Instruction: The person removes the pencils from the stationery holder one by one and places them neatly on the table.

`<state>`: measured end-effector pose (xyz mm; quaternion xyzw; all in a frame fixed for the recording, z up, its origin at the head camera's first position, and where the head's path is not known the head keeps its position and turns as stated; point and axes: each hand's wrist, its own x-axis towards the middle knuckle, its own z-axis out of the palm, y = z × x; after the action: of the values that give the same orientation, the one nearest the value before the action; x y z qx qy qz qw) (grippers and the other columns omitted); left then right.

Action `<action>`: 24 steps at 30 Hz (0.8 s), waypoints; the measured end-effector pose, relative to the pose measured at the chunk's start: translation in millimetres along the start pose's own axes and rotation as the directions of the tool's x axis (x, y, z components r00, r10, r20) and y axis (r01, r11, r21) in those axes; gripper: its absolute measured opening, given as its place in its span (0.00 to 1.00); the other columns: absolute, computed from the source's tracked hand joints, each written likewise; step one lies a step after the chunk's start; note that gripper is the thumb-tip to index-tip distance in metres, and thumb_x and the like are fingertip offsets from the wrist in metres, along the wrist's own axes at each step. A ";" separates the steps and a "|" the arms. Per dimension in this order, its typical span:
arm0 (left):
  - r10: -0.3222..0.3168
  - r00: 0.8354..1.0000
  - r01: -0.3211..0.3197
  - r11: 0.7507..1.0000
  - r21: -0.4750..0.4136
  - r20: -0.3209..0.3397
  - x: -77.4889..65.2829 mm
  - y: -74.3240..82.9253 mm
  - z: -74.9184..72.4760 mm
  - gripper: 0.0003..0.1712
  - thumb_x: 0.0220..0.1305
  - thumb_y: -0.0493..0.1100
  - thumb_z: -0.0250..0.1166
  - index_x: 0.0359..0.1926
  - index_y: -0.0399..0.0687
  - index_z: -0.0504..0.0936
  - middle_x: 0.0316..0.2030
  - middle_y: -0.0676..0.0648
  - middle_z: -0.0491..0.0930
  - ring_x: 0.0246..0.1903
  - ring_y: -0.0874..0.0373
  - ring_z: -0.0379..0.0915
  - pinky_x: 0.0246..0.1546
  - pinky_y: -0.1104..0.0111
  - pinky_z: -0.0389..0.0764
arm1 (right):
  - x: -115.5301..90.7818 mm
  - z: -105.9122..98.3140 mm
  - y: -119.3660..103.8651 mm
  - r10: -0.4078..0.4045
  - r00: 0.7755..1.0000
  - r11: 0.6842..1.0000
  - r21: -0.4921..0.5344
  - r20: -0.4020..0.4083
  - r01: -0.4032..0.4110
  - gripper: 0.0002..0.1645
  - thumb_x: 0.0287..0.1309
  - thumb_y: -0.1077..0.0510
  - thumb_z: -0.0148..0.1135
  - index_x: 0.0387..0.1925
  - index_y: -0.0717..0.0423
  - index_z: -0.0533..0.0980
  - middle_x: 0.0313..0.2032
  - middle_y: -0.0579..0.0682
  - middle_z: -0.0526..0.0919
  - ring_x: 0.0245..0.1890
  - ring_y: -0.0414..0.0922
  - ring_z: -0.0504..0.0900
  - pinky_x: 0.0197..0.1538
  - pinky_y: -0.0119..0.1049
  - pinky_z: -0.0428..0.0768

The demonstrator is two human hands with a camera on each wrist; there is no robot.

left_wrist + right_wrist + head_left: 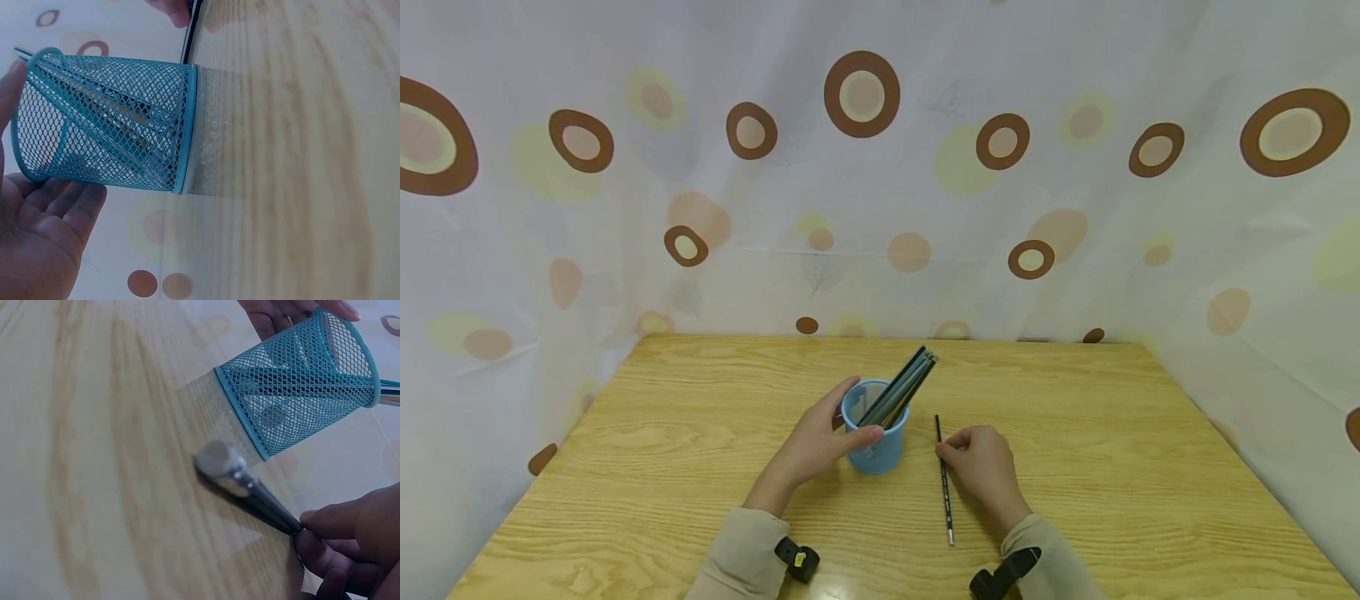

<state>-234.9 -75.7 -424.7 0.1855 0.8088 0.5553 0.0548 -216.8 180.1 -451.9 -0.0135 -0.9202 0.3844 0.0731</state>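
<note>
A blue mesh pen holder stands upright on the table, with several pencils leaning to the right inside it. My left hand grips the holder near its rim, thumb at the front and fingers behind. To the right lies a black pencil, its eraser end towards me. My right hand pinches this pencil between thumb and forefinger. Seen from the right wrist, its pale eraser and silver ferrule are close to the camera. In the left wrist view, the mesh shows the pencils slanting down to the base.
The wooden table carries the holder and the loose pencil. Behind it and along the sides hangs a pale curtain printed with brown and beige circles. A dark wrist camera is strapped over each sleeve.
</note>
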 end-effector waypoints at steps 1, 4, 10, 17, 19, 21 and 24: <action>-0.001 1.000 0.001 1.000 -0.001 0.000 -0.1 0.3 0.0 0.51 0.60 0.58 0.71 0.77 0.56 0.55 0.70 0.43 0.62 0.68 0.42 0.60 0.66 0.48 0.64 | 0.2 -0.1 0.1 0.002 1.000 1.000 0.001 0.001 -0.002 0.07 0.57 0.58 0.71 0.26 0.56 0.86 0.21 0.43 0.83 0.22 0.38 0.78 0.27 0.36 0.78; -0.005 1.000 0.005 1.000 -0.001 0.000 -0.5 1.0 -0.2 0.51 0.60 0.58 0.71 0.77 0.56 0.54 0.70 0.43 0.62 0.68 0.42 0.60 0.66 0.48 0.64 | 0.7 -1.0 0.2 0.013 1.000 1.000 0.008 0.006 -0.013 0.07 0.57 0.57 0.71 0.26 0.56 0.86 0.21 0.43 0.83 0.22 0.38 0.78 0.27 0.36 0.78; -0.005 1.000 0.005 1.000 -0.005 0.003 -0.7 1.8 -0.6 0.51 0.60 0.57 0.71 0.77 0.57 0.54 0.71 0.44 0.61 0.69 0.42 0.59 0.67 0.48 0.64 | 1.9 -3.7 0.8 0.024 1.000 0.999 0.021 0.013 -0.024 0.08 0.57 0.57 0.71 0.27 0.57 0.86 0.20 0.43 0.82 0.22 0.39 0.78 0.26 0.35 0.77; -0.007 1.000 0.007 1.000 -0.013 0.005 -0.2 2.0 -0.6 0.51 0.60 0.57 0.71 0.77 0.57 0.54 0.71 0.44 0.61 0.69 0.42 0.59 0.67 0.49 0.63 | 4.2 -7.3 0.5 0.034 0.999 0.995 0.095 0.011 -0.035 0.07 0.59 0.57 0.70 0.31 0.58 0.87 0.24 0.44 0.84 0.26 0.39 0.80 0.31 0.36 0.80; -0.007 1.000 0.007 1.000 -0.014 0.005 -0.1 2.0 -0.6 0.51 0.60 0.57 0.71 0.77 0.57 0.54 0.71 0.44 0.61 0.69 0.42 0.59 0.67 0.49 0.63 | 4.3 -9.0 -1.1 0.038 0.999 0.991 0.127 0.011 -0.039 0.07 0.59 0.58 0.70 0.32 0.59 0.87 0.25 0.45 0.84 0.26 0.40 0.81 0.32 0.36 0.81; -0.006 1.000 0.006 1.000 -0.017 0.006 0.0 2.0 -0.5 0.51 0.60 0.57 0.71 0.77 0.57 0.54 0.71 0.44 0.61 0.69 0.43 0.59 0.67 0.49 0.63 | 4.4 -10.6 -3.1 0.047 0.999 0.987 0.154 0.013 -0.049 0.08 0.60 0.58 0.69 0.33 0.60 0.86 0.26 0.46 0.85 0.28 0.41 0.82 0.33 0.36 0.81; -0.003 1.000 0.003 1.000 -0.021 0.007 0.1 1.6 -0.6 0.50 0.61 0.56 0.71 0.77 0.57 0.54 0.71 0.44 0.61 0.69 0.42 0.59 0.67 0.49 0.64 | 5.3 -12.2 -6.3 0.065 0.998 0.978 0.198 0.015 -0.067 0.09 0.61 0.58 0.68 0.36 0.60 0.86 0.27 0.47 0.86 0.29 0.42 0.83 0.33 0.36 0.81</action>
<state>-234.8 -75.7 -423.0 0.1856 0.8029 0.5632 0.0603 -220.1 184.8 -438.3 -0.0351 -0.8766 0.4764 0.0572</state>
